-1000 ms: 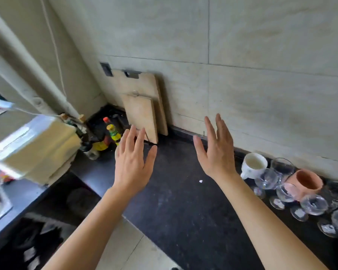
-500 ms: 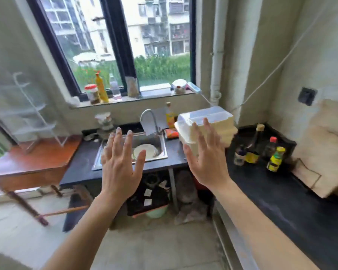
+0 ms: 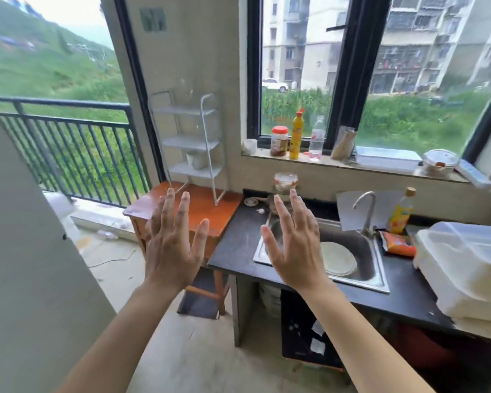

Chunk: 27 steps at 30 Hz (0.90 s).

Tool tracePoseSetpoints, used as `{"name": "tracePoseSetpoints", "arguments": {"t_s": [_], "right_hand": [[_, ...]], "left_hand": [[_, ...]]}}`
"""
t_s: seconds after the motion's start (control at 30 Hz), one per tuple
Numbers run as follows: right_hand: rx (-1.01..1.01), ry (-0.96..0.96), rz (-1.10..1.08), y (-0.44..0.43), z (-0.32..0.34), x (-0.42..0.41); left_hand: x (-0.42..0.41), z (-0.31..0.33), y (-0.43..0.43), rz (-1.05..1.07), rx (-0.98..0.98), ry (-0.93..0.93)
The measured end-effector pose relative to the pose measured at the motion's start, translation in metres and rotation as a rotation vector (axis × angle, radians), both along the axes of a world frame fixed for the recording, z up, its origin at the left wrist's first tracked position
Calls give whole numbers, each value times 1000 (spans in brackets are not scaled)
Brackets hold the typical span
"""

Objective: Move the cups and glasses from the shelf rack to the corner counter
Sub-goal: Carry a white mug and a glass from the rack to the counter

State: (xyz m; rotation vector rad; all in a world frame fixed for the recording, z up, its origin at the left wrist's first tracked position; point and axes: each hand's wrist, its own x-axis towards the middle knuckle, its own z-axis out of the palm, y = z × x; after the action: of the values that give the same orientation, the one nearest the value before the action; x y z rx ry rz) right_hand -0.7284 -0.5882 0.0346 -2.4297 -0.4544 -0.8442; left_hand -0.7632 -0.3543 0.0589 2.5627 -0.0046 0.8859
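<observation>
A white three-tier shelf rack (image 3: 192, 143) stands on an orange wooden table (image 3: 207, 211) against the wall beside the balcony door. One white cup (image 3: 194, 160) sits on the rack's lowest tier; the upper two tiers look bare. My left hand (image 3: 172, 245) is raised with fingers spread, in front of the table and short of the rack. My right hand (image 3: 295, 245) is also spread and holds nothing, in front of the sink's left edge. The corner counter is out of view.
A black counter (image 3: 236, 251) holds a steel sink (image 3: 372, 276) with a plate (image 3: 339, 258) inside, a tap (image 3: 366, 211), an orange bottle (image 3: 398, 212) and white foam boxes (image 3: 465, 265). Jars and bottles line the windowsill (image 3: 352, 165). A balcony railing (image 3: 68, 143) is at left.
The view has swung left from the corner counter with its cups and glasses, past the sink, to the shelf rack. Both hands stay raised, spread and holding nothing.
</observation>
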Motion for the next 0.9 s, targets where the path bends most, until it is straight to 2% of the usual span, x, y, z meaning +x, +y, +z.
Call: {"name": "tracePoseSetpoints", "arguments": {"t_s": [0.3,0.5,0.63,0.77,0.9], "right_hand": [[-28,1,115,94,-19,165],[13,76,100,136,-14,316],[4,91,117,167,2,402],[-14,150,156,206,1,457],[-36,205,157,237,-10,503]], "left_hand": [[137,-19,89,104,7,-6],[288,-17,132,138,34,152],[366,-8,167,141,58,184],[413,-18,204,157,33,197],[468,-36,239,131,-64,290]]}}
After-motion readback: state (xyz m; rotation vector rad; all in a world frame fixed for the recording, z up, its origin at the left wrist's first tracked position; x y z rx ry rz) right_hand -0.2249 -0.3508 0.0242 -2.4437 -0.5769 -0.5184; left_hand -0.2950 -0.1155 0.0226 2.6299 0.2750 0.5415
